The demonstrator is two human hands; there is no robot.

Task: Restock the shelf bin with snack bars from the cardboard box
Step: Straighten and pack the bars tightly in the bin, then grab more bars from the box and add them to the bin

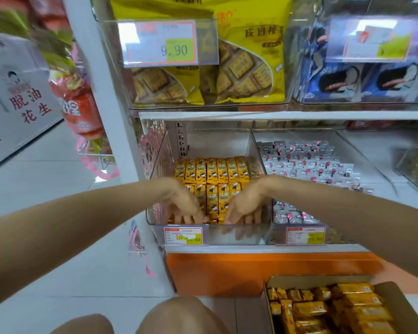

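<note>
A clear shelf bin [234,235] on the lower shelf holds yellow snack bars [212,173] standing in neat rows. Both my hands reach down into its front part. My left hand [182,206] has its fingers pointing down beside the left of the front row of bars. My right hand [243,208] mirrors it on the right side, fingers straight and touching the bars. Neither hand grips a bar. An open cardboard box [396,300] with several more yellow bars [328,307] sits on the floor at lower right.
A neighbouring clear bin [304,235] of white and pink wrapped sweets stands right of the snack bin. Yellow cracker bags [249,59] and blue biscuit packs [348,80] fill the shelf above. An orange shelf base [227,271] runs below. My knees [179,317] are at the bottom.
</note>
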